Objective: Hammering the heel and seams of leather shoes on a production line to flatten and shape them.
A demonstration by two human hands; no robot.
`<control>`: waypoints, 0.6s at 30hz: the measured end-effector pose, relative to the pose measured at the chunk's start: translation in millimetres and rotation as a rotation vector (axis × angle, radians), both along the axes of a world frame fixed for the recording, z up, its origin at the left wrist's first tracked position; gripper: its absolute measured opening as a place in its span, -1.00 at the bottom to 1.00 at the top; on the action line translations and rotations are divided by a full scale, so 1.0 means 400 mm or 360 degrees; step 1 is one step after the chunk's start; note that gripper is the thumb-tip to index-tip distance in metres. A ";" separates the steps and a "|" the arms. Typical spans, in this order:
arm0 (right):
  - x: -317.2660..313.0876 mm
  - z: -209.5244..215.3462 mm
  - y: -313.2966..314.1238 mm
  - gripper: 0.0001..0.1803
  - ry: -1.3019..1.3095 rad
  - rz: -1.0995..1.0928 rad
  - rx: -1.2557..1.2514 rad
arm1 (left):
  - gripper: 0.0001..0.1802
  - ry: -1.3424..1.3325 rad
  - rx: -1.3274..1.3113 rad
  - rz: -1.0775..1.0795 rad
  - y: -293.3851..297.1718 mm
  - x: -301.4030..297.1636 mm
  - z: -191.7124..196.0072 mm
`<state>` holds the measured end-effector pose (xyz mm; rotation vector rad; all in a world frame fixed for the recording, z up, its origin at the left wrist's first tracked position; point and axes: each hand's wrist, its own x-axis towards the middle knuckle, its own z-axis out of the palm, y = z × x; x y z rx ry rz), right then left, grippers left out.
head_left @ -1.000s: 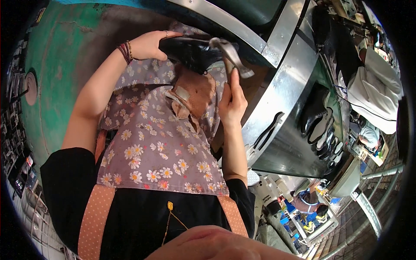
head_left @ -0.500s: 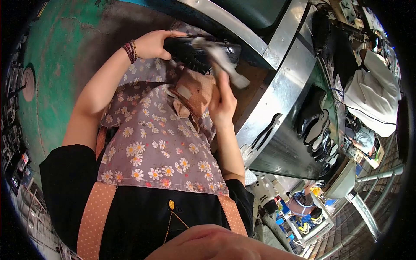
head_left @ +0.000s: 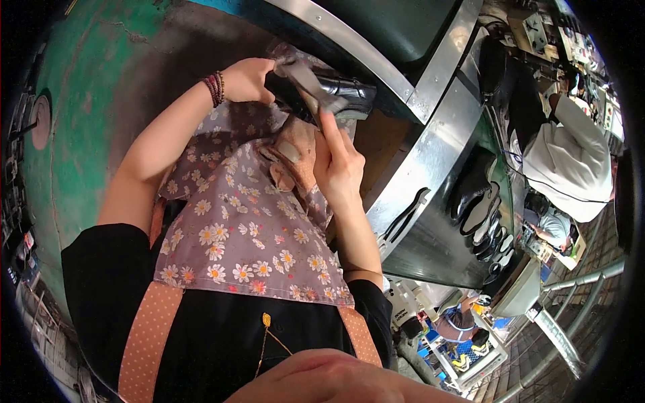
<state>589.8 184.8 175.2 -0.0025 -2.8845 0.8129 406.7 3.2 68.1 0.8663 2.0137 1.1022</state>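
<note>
- Grasping the left end of a black shoe with the left hand, thumb on the near side, fingers mostly hidden behind.
- Keeping the shoe directly to the right of that hand, touching palm and thumb, its other end pointing right.
- Placing it beyond the far part of the flowered apron, just left of the metal-edged corner of the table.
- Clenching a hammer by the handle in the right hand, index finger stretched along it, with the shoe just beyond the fingertips.
- Crossing in front of the shoe with a blurred hammer head; cannot tell whether touching.
- Lying along the right edge of the table: a row of shoes, well apart from both hands.
</note>
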 end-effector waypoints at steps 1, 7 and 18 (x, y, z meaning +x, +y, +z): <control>0.006 -0.012 -0.003 -0.50 0.0003 0.0006 0.0000 | -0.42 -0.0071 0.0011 0.0010 0.000 0.003 0.012; -0.001 -0.020 0.017 -0.41 -0.0198 0.0078 0.0131 | -0.14 0.0204 -0.0054 0.0002 0.009 0.021 -0.017; 0.053 -0.073 0.066 -0.42 0.0074 -0.0154 -0.0289 | -0.24 0.0678 -0.0223 0.0339 -0.038 0.079 0.014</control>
